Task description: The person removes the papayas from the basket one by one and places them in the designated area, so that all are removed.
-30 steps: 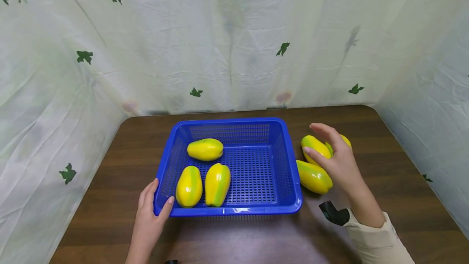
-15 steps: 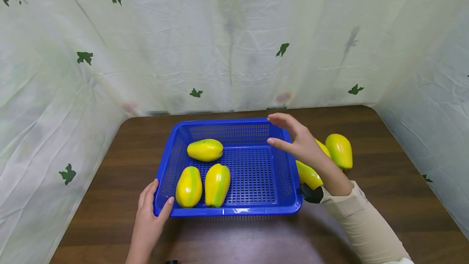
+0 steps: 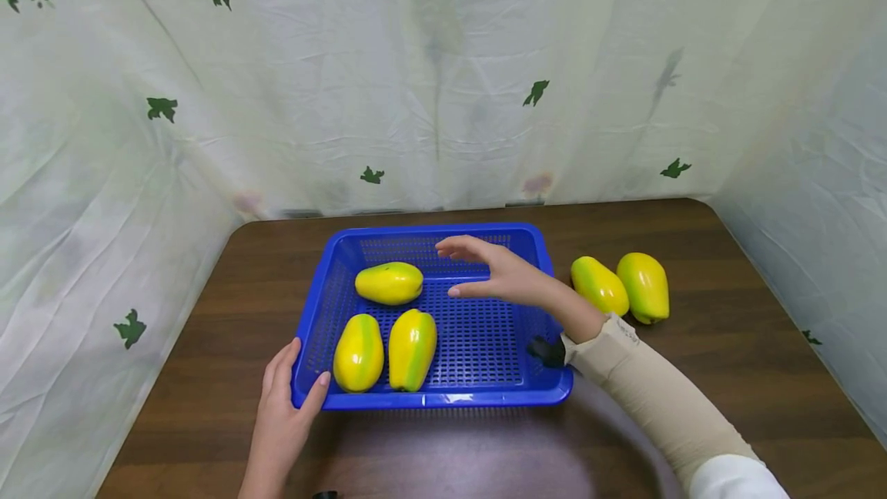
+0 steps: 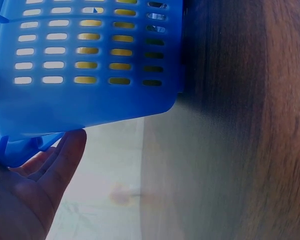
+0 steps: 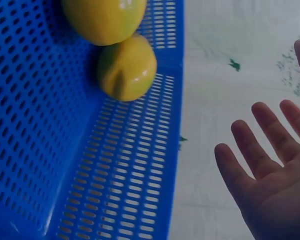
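Note:
My left hand (image 3: 286, 395) grips the blue plastic basket (image 3: 443, 399) at its near-left corner, thumb over the rim and fingers outside. In the left wrist view, the fingers (image 4: 65, 160) reach under the rim. My right hand (image 3: 497, 274) hovers over the right half of the basket, fingers spread and nothing held; the right wrist view shows its bare palm (image 5: 285, 195). Inside the basket lie three yellow-green papayas: one papaya (image 3: 389, 283) sideways at the back, another papaya (image 3: 358, 353) at front left, and a third papaya (image 3: 412, 350) beside it.
Right of the basket, two more papayas, a nearer papaya (image 3: 599, 286) and a farther papaya (image 3: 644, 287), lie on the brown wooden table (image 3: 721, 345). The right forearm (image 3: 651, 391) crosses the basket's right rim. A pale leaf-patterned curtain (image 3: 443, 98) surrounds the table.
My right hand has moved left from above the papayas on the table to over the basket, still holding nothing. The forearm now covers the spot where a front papaya showed. The left hand stays put.

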### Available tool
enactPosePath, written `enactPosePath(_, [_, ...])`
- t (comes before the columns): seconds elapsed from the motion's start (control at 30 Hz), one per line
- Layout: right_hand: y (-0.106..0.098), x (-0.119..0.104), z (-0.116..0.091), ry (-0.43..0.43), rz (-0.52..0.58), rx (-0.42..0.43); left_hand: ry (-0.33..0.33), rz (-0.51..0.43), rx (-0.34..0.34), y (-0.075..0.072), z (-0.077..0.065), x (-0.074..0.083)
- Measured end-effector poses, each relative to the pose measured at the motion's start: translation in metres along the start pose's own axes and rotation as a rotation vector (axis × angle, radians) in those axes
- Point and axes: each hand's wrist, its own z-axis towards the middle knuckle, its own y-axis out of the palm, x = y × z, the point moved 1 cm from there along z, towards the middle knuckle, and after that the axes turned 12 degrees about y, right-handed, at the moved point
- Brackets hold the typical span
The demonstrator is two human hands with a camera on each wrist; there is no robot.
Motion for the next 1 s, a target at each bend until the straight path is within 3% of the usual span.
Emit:
enactPosePath(0.43, [0.027, 0.001, 0.017, 0.030, -0.047, -0.189, 0.001, 0.010, -0.005, 0.001, 0.000, 0.001])
enactPosePath(0.53, [0.034, 0.010, 0.024, 0.029, -0.054, -0.230, 0.005, 0.013, -0.005, 0.001, 0.001, 0.001])
enactPosePath(0.77, [0.050, 0.016, 0.033, 0.079, -0.023, -0.337, 0.004, 0.010, -0.004, 0.000, 0.001, 0.001])
enactPosePath(1.0, [0.056, 0.018, 0.035, 0.154, -0.098, -0.429, 0.015, 0.009, 0.008, 0.000, 0.001, 0.001])
